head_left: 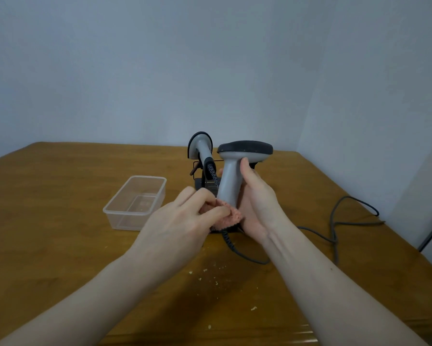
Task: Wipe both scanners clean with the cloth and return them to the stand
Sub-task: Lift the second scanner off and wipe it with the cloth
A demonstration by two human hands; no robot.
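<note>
**Cloth at the foot of the handle, handle standing upright above it**

The right hand (256, 196) grips the near scanner (231, 176) around its grey handle, thumb laid up the front, holding it off the table (60, 221) with the dark head on top and the handle running nearly straight up and down. The left hand (185, 218) pinches the pink cloth (231, 216) between curled fingers and thumb, pressed against the very bottom of that handle, just where the coiled cable (228, 239) leaves it. So the unwiped length lies directly above the cloth: the likely stroke runs upward along the handle toward the head, and the right hand's grip sits in that path, which probably calls for turning or shifting the hold

The second scanner (201, 148) sits in the black stand (205, 181) just behind, head up, its own cable hanging down. The stand is close behind the held scanner, nearer the right hand. A clear plastic box (137, 203) lies to the left, and crumbs (210, 275) dot the table in front
</note>
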